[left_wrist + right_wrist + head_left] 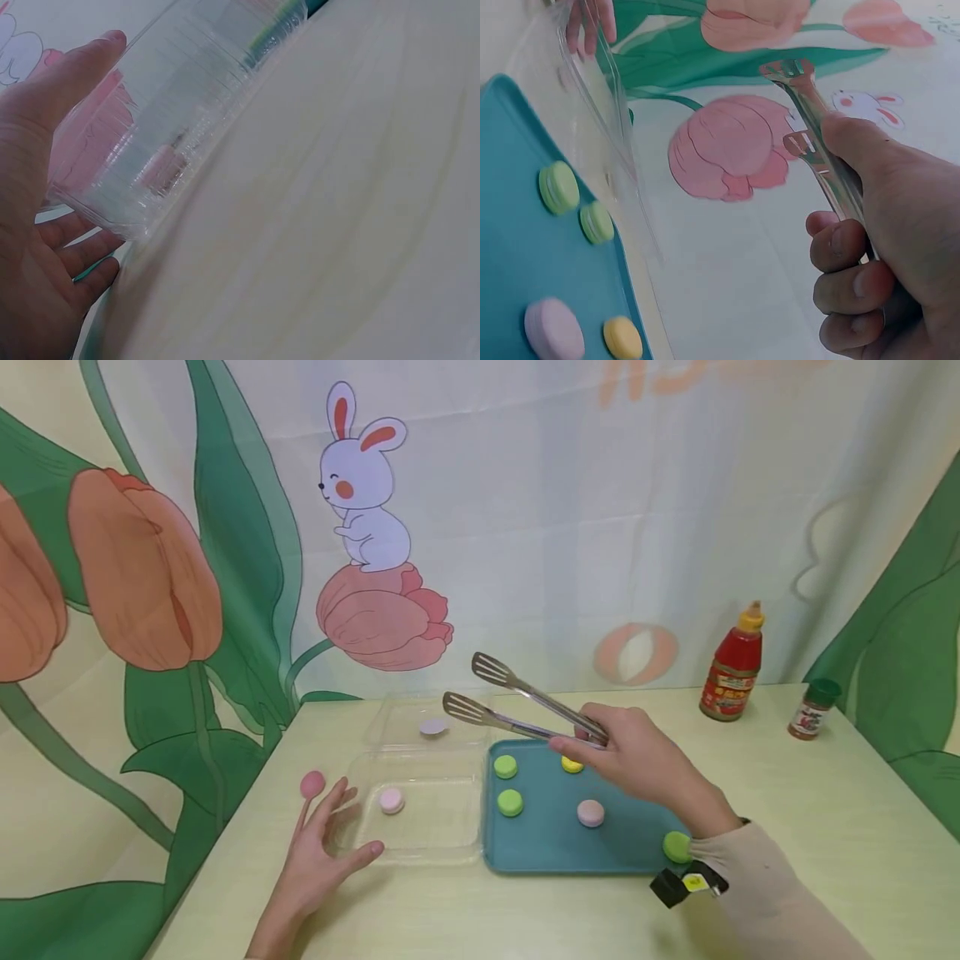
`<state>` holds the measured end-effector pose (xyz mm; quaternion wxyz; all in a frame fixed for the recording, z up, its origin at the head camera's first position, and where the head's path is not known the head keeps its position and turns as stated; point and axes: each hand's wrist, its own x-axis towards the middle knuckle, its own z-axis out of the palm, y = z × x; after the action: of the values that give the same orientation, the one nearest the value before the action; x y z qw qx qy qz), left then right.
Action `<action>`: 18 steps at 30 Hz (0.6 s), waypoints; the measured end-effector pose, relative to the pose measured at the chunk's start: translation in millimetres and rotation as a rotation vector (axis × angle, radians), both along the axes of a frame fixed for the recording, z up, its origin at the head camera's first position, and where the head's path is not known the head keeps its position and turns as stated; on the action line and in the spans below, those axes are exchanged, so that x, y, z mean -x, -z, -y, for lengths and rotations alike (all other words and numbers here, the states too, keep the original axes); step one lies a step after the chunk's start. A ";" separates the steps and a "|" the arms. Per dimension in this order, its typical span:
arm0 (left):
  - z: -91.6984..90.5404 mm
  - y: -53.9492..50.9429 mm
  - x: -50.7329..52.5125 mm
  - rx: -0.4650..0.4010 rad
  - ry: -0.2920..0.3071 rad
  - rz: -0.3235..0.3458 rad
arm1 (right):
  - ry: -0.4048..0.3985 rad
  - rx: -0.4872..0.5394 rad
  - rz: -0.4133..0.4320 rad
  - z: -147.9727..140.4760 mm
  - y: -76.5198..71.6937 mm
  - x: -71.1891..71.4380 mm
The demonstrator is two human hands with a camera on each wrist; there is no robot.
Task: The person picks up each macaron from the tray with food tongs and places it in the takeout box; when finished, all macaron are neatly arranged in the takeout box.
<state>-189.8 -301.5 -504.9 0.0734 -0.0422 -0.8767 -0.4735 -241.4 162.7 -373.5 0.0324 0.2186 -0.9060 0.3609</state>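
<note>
Pale green table (450, 914) lies under both hands. Left hand (322, 853) has fingers spread wide; just right of them is one pink macaron (391, 800) inside a clear box (442, 822). Right hand (633, 753) holds metal tongs (551, 705); below its fingers, a blue tray (547, 845) carries more macarons (510, 802). Beyond them, rightward, stands a red bottle (731, 670).

Beyond the bare right hand (637, 752), a plain beige sleeve (776, 893) covers the forearm in soft creases. A thin dark band (744, 822) edges the sleeve's wrist end; at its inner side sits a blocky black device (667, 888) with a yellow label (695, 882).
</note>
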 end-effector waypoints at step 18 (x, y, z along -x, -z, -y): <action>-1.3 -0.8 -1.0 -0.007 0.012 0.000 | 0.126 -0.067 0.049 -63.6 15.6 -23.8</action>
<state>-188.8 -300.2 -504.1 0.0707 -0.0475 -0.8746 -0.4772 -217.6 226.4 -389.1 0.0257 0.1531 -0.9302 0.3327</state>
